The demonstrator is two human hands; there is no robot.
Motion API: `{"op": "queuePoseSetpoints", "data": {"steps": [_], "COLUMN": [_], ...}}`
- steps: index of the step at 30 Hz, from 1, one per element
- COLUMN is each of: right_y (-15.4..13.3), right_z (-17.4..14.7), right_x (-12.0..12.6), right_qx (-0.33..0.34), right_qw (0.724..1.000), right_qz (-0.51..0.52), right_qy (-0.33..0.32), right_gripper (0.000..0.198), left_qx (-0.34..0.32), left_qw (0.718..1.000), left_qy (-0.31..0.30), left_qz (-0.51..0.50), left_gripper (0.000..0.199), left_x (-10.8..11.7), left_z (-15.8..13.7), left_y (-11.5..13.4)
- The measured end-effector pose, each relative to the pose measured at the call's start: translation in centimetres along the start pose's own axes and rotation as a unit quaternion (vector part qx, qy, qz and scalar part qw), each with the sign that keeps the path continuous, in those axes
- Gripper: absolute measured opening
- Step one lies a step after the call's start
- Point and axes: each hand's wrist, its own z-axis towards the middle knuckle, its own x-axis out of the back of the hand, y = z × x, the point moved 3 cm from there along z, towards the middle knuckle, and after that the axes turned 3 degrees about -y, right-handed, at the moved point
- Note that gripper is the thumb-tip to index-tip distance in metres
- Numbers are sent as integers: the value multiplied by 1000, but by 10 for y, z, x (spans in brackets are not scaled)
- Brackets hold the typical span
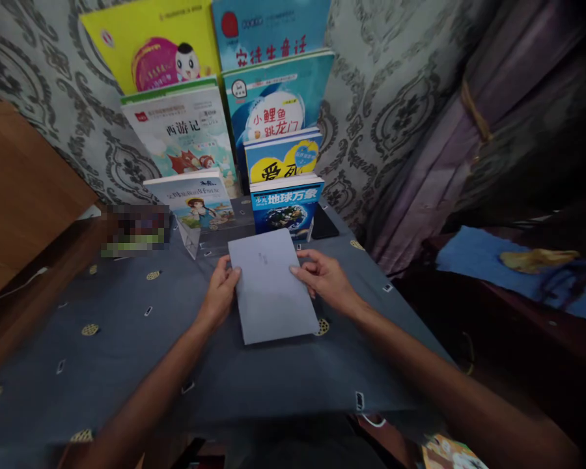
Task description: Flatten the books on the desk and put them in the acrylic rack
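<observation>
Between left hand (219,292) and right hand (331,281), a pale book (271,293) is gripped

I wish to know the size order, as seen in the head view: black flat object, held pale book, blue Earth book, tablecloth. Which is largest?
1. tablecloth
2. pale book
3. blue Earth book
4. black flat object, partly hidden

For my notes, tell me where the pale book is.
Near the head view's centre, the pale book is held between the left hand and right hand, in front of the globe-covered book.
</observation>
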Motion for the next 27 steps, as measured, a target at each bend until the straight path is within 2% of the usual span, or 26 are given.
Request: {"op": "queuePoseSetpoints", "data": {"steps": [2,3,5,7,9,11,14,19,23,27], "right_y": [15,21,28,30,29,24,16,13,20,24], "right_z": [4,4,1,-3,-6,-7,-3,17,35,43], "right_x": [-1,0,1,1,0,-5,-24,-67,-87,-90], "right_qx": [-22,-18,11,40,58,77,131,229,255,237], "right_qw": [996,987,951,908,883,872,873,886,888,885], "right_qz": [-88,-158,-309,-415,-464,-481,-470,-388,-355,-375], "right_qy": [-13,-10,15,39,44,36,-7,-109,-141,-143], "right_gripper": [28,26,27,32,33,32,32,49,56,52], "left_qx": [-24,-48,-102,-144,-167,-175,-168,-169,-176,-181], "left_qw": [989,972,922,882,862,848,827,805,806,815], "left_qy": [-8,0,11,-4,-37,-62,-84,-84,-77,-77], "left_qz": [145,230,373,448,477,497,530,563,560,545], "left_gripper": [40,40,36,29,27,27,27,30,29,29], "left_x": [9,13,18,18,13,8,2,0,1,2], "left_z": [3,3,0,-2,-3,-3,-1,1,2,2], "left_y": [-14,-18,-21,-21,-20,-20,-21,-20,-19,-19]}}
